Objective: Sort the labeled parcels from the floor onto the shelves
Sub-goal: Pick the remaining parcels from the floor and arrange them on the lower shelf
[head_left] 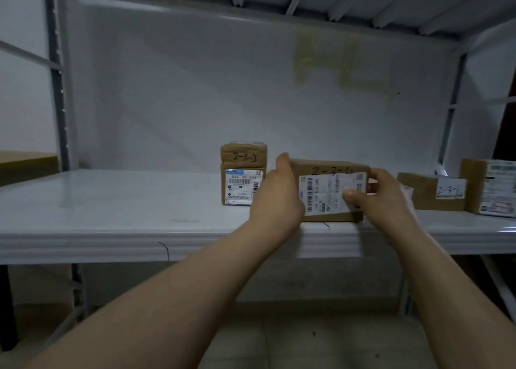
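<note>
The left hand (275,192) is clasping one end of the parcel (329,169), the right hand (379,198) pinching the other, thumb on the label (325,194). The parcel is sitting at the front lip of the shelf (111,201). Released here it could tip off, or shoved carelessly, knock the box (243,173) beyond.

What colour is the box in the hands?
The box is brown, with a white label on front; the head view shows it.
</note>
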Demonstrator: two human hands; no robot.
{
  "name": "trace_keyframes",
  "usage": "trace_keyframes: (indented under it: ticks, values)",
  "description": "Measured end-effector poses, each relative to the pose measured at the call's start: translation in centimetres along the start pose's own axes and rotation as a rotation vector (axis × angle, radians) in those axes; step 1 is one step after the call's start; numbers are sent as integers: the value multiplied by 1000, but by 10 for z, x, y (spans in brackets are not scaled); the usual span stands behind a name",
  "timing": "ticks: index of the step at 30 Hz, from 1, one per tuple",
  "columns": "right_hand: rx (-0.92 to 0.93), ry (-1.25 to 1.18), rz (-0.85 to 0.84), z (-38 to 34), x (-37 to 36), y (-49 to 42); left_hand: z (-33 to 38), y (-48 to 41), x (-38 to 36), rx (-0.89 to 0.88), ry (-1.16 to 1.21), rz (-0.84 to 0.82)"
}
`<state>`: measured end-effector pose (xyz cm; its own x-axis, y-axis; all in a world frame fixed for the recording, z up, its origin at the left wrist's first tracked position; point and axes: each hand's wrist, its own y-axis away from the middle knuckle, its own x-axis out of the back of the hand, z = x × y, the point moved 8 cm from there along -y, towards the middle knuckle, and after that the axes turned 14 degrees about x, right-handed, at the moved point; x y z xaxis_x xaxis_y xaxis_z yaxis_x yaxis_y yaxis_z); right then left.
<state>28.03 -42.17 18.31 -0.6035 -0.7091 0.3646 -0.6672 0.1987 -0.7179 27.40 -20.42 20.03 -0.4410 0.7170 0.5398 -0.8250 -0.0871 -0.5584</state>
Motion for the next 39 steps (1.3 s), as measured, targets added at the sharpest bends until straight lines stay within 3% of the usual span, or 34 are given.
trace_keyframes:
  ticks: [4, 14, 20, 28, 35, 39]
  values:
    - [14, 142, -35, 6, -11, -21, 11, -16, 15, -168, -417, 279]
    - [72, 220, -101, 6, -41, -41, 3, -64, 2, -263, -755, 225]
    - [70, 218, -135, 6, -54, -45, -2, -71, 3, -273, -795, 244]
    - [4, 215, -129, 5, -54, -39, 13, -57, 8, -345, -653, 254]
    - [182, -13, 321, -30, -18, 61, 30, 45, -7, -575, -251, 166]
    - [206, -278, 337, -8, -33, 135, 2, 109, -27, -608, -101, 68]
